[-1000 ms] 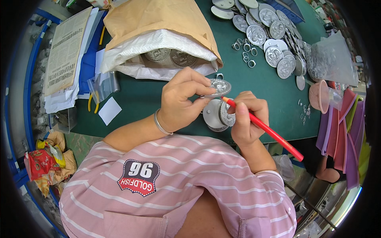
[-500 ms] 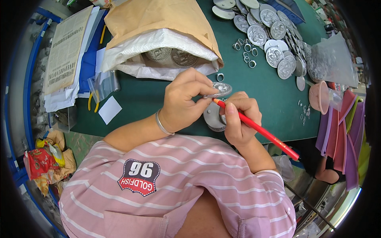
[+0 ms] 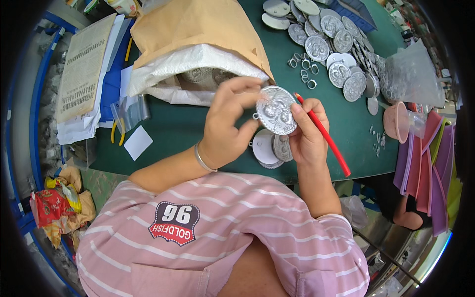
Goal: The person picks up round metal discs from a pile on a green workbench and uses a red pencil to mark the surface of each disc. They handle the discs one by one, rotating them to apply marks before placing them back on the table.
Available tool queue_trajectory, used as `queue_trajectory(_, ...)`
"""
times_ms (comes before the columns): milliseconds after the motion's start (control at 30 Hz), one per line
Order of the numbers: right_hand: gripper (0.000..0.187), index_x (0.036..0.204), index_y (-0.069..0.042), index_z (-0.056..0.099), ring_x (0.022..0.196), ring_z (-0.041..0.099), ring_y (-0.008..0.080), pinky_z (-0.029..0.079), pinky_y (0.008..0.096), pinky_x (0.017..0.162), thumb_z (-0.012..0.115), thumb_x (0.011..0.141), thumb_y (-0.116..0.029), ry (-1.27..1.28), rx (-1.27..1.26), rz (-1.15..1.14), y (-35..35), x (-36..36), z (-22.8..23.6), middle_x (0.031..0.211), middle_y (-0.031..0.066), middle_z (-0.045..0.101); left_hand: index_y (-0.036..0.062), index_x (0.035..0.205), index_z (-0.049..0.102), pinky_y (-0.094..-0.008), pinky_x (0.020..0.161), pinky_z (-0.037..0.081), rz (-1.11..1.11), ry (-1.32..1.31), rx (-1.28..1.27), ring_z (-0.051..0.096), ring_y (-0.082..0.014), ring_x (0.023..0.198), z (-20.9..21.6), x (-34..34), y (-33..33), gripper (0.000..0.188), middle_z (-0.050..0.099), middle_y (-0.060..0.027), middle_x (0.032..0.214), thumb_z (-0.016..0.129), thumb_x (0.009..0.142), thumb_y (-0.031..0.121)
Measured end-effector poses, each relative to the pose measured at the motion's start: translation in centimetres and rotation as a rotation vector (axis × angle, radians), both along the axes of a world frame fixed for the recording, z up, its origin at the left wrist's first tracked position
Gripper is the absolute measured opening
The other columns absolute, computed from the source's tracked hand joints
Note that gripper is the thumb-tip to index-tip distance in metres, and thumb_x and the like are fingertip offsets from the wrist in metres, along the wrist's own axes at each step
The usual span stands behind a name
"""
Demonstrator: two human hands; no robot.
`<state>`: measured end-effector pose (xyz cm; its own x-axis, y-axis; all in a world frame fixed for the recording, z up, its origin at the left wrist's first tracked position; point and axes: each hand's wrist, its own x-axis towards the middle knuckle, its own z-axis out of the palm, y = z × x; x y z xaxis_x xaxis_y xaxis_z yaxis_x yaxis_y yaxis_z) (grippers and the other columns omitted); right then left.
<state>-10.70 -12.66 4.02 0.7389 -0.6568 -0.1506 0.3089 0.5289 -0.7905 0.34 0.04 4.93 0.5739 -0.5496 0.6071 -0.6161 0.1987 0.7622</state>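
A round silver medallion [image 3: 277, 110] with raised figures faces up, a small loop on its left edge. My right hand [image 3: 310, 129] pinches its right side between thumb and fingers and also keeps a red pencil [image 3: 324, 131] slanted across the fingers. To the left of the medallion is my left hand [image 3: 225, 126], fingers apart and slightly blurred, holding nothing; its fingertips come close to the medallion's edge. Below, near the table's front edge, more medallions [image 3: 266, 150] lie overlapped, one showing its plain back.
A paper-covered white sack [image 3: 193, 39] with medallions inside lies ahead. At the far right are a heap of medallions [image 3: 316, 48], loose metal rings [image 3: 303, 74], a blue bin [image 3: 355, 12] and a pink cup [image 3: 396, 121]. Papers [image 3: 84, 69] and yellow-handled pliers [image 3: 118, 132] are at left.
The medallion has passed from my left hand to my right and now shows its face. My left hand has let go and opened. The pencil has swung back within my right hand.
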Motion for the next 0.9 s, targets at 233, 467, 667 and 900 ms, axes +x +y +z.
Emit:
queue_trajectory(233, 0.014, 0.087, -0.006, 0.044, 0.056, 0.060, 0.0124, 0.052, 0.0238, 0.043, 0.057, 0.085, 0.000, -0.059, -0.051, -0.100, -0.3, -0.2, 0.3, 0.076, 0.0094, 0.060, -0.0062, 0.100, 0.056, -0.0271, 0.055, 0.053, -0.448, 1.152, 0.167, 0.064, -0.0196, 0.063, -0.1, 0.9, 0.5, 0.040, 0.062, -0.0130, 0.076, 0.039, 0.096, 0.030)
queue_trajectory(467, 0.016, 0.084, -0.007, 0.044, 0.061, 0.055, 0.0080, 0.046, 0.0191, 0.050, 0.058, 0.085, -0.002, -0.047, -0.152, -0.110, -0.4, -0.9, -0.7, 0.075, 0.0067, 0.058, -0.0092, 0.096, 0.055, -0.0284, 0.055, 0.054, -0.518, 1.243, 0.089, 0.065, -0.0223, 0.062, 0.3, 0.8, 0.6, 0.042, 0.063, -0.0171, 0.077, 0.043, 0.095, 0.030)
queue_trajectory(667, 0.022, 0.080, -0.007, 0.043, 0.067, 0.053, 0.0092, 0.043, 0.0206, 0.062, 0.063, 0.081, 0.003, 0.006, -0.523, -0.155, -0.7, -1.5, -0.6, 0.081, 0.0087, 0.060, -0.0059, 0.094, 0.057, -0.0294, 0.056, 0.055, -0.435, 1.234, 0.145, 0.066, -0.0231, 0.064, 0.4, 0.8, 0.6, 0.033, 0.064, -0.0163, 0.077, 0.047, 0.093, 0.026)
queue_trajectory(900, 0.024, 0.083, -0.002, 0.038, 0.098, 0.060, 0.0246, 0.048, 0.0336, 0.084, 0.053, 0.077, 0.015, -0.124, -0.850, -0.113, -1.1, -1.2, -0.1, 0.108, 0.0282, 0.057, -0.0014, 0.095, 0.058, -0.0286, 0.065, 0.056, -0.378, 1.239, 0.047, 0.065, -0.0180, 0.076, -0.5, 1.2, 0.2, 0.014, 0.064, -0.0125, 0.088, 0.058, 0.086, 0.010)
